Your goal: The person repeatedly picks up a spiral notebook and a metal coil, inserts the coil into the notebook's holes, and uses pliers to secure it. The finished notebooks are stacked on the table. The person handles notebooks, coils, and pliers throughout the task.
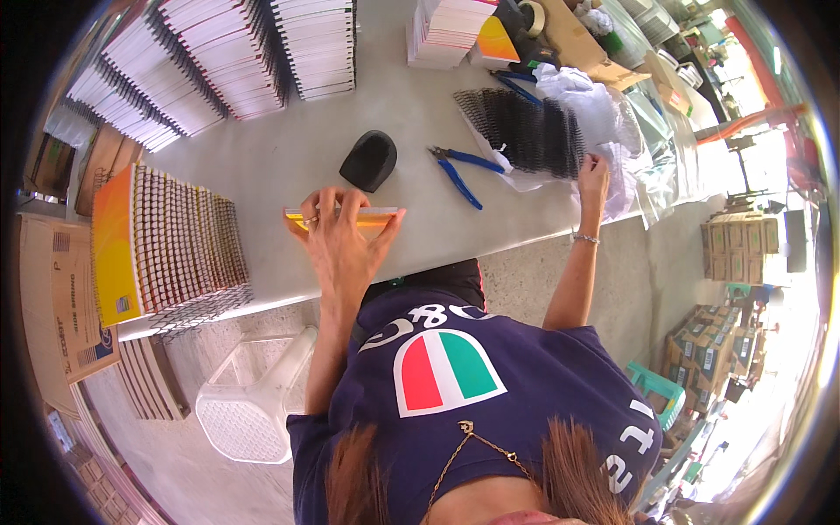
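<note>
My left hand (337, 232) grips a thin booklet (378, 220) with a yellow-orange cover, held on edge over the front of the table with fingers and thumb spanning it. Farther right, my right hand (593, 179) is closed at the end of a heap of black spiral binding coils (529, 131), its fingertips pinching a coil end. The coils lie on white wrapping. Between my hands lie blue-handled pliers (472, 159), jaws toward the left. A black rounded block (368, 161), shaped like a computer mouse, rests just beyond the booklet.
Coil-bound notebooks with yellow covers (114, 254) are stacked at the left edge. Rows of bound books (315, 48) fill the far left; more books (446, 35) stand at the back. Crumpled plastic (626, 131) lies right of the coils. A white stool (245, 411) stands below the table.
</note>
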The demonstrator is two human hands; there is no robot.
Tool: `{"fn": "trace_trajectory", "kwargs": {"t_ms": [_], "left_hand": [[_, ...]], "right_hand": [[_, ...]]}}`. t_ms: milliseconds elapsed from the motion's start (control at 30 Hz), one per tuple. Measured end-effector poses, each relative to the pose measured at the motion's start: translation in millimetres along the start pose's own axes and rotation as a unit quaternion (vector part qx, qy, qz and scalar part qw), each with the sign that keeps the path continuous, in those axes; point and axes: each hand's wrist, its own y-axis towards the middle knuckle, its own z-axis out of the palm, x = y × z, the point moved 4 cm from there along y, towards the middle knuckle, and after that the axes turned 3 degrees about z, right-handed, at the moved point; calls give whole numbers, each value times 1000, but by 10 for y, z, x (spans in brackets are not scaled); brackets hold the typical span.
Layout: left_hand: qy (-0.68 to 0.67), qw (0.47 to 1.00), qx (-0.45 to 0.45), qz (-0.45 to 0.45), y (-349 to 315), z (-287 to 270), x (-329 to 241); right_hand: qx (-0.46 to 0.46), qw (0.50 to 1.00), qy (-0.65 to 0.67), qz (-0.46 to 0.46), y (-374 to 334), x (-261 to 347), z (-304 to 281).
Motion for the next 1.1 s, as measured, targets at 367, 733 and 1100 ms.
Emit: {"fn": "trace_trajectory", "kwargs": {"t_ms": [367,733,1100], "left_hand": [[-3,1000,-26,3,-15,22,10],[-42,999,-9,2,6,-15,-9],[-34,999,-25,21,30,-7,-2]], "right_hand": [[168,680,713,37,-507,1406,-599],[471,774,335,-258,-1766,2520,-372],[412,806,305,-295,-1907,2576,-373]]}}
